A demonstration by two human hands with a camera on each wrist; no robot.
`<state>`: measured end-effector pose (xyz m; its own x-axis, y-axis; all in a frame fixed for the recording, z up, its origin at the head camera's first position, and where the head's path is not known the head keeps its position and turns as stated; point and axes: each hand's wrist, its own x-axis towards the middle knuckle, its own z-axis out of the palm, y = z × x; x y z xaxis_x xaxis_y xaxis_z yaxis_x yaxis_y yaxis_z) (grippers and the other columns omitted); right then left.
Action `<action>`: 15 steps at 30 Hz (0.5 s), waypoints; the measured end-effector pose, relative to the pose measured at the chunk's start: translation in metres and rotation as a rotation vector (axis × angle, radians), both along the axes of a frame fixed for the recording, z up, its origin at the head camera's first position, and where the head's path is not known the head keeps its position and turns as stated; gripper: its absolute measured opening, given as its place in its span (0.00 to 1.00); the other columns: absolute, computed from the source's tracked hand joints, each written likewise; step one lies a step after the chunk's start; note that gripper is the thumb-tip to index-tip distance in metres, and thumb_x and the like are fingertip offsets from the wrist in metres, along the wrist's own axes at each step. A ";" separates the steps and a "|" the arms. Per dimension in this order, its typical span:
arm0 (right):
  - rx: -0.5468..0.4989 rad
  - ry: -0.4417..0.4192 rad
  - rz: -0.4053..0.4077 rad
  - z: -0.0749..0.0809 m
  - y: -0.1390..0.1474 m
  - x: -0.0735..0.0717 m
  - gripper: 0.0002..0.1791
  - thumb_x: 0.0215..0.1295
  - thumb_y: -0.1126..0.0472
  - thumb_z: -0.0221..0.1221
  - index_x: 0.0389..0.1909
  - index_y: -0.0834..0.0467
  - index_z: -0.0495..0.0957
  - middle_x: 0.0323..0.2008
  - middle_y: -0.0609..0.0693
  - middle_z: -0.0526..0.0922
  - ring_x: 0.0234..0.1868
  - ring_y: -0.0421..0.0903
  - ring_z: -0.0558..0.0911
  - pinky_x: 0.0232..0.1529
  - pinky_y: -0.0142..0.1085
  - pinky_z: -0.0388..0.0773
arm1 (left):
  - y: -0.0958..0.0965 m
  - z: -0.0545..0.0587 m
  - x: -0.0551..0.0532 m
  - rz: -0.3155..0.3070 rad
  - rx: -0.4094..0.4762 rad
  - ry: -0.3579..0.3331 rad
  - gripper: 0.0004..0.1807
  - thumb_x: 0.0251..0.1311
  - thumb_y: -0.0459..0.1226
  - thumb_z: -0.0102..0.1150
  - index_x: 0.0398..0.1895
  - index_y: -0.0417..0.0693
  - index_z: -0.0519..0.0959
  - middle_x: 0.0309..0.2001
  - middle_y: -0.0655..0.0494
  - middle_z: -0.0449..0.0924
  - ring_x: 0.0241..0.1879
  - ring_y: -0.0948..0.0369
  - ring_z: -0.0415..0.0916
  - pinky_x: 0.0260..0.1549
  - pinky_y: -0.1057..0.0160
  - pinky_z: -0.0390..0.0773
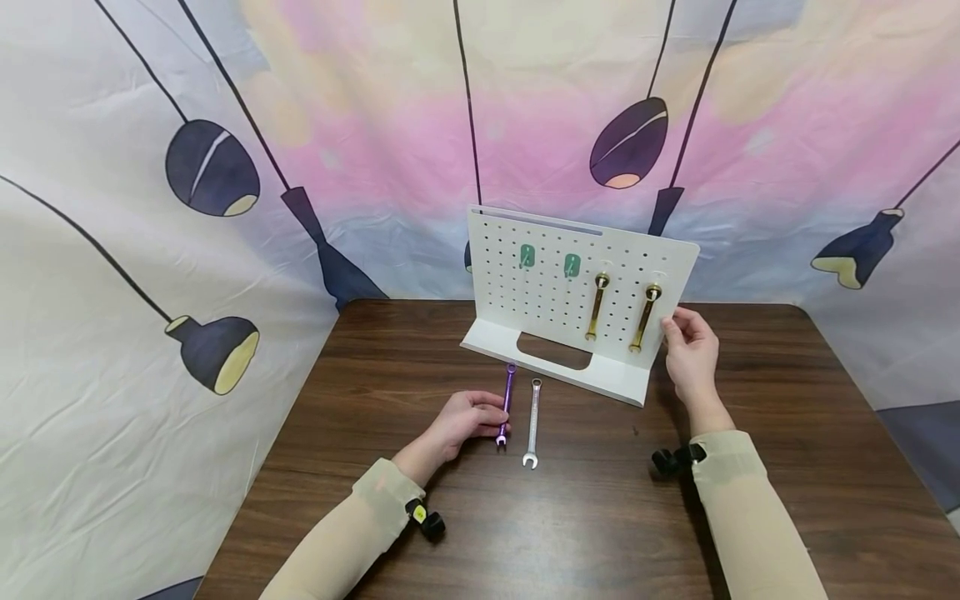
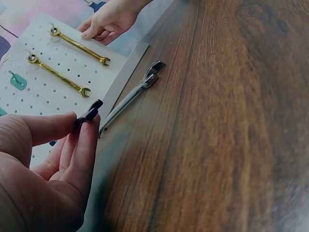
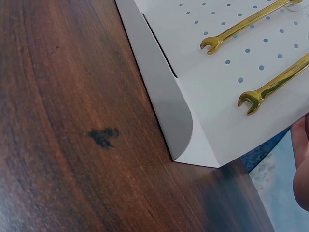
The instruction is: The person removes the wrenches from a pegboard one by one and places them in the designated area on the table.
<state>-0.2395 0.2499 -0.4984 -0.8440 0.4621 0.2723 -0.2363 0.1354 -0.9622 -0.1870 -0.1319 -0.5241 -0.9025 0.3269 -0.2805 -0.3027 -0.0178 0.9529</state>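
Observation:
My left hand point(image 1: 467, 419) pinches a purple combination wrench point(image 1: 507, 396) near its open end, between thumb and fingers. Just right of it, a silver combination wrench point(image 1: 533, 425) lies on the table, its open end toward me. A white pegboard stand point(image 1: 501, 287) rises behind both. At its right side edge, my right hand point(image 1: 692, 354) grips the board, thumb on the front and fingers partly hidden behind. Two gold wrenches, one left point(image 1: 597, 310) and one right point(image 1: 643, 321), hang by their ring ends from hooks on the board.
Two green hooks, a left one point(image 1: 527, 256) and a right one point(image 1: 572, 265), sit on the board with nothing hung on them. The stand's base point(image 1: 618, 379) has a cut-out and rests on the brown wooden table point(image 1: 585, 533). A painted cloth point(image 1: 390, 108) hangs behind.

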 end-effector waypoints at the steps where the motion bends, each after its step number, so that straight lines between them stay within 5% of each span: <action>1: 0.000 0.000 0.000 0.000 0.000 0.000 0.12 0.79 0.62 0.63 0.55 0.64 0.83 0.35 0.40 0.78 0.40 0.47 0.79 0.43 0.29 0.81 | 0.000 0.000 0.000 -0.001 -0.002 -0.001 0.17 0.64 0.23 0.65 0.54 0.23 0.78 0.34 0.48 0.88 0.35 0.57 0.89 0.41 0.60 0.90; 15: -0.009 0.001 -0.010 -0.001 0.000 -0.001 0.10 0.78 0.62 0.63 0.54 0.62 0.84 0.35 0.39 0.78 0.39 0.41 0.78 0.44 0.31 0.81 | -0.001 -0.002 0.003 0.011 -0.052 -0.016 0.16 0.64 0.21 0.66 0.53 0.21 0.79 0.34 0.48 0.88 0.34 0.56 0.89 0.41 0.59 0.91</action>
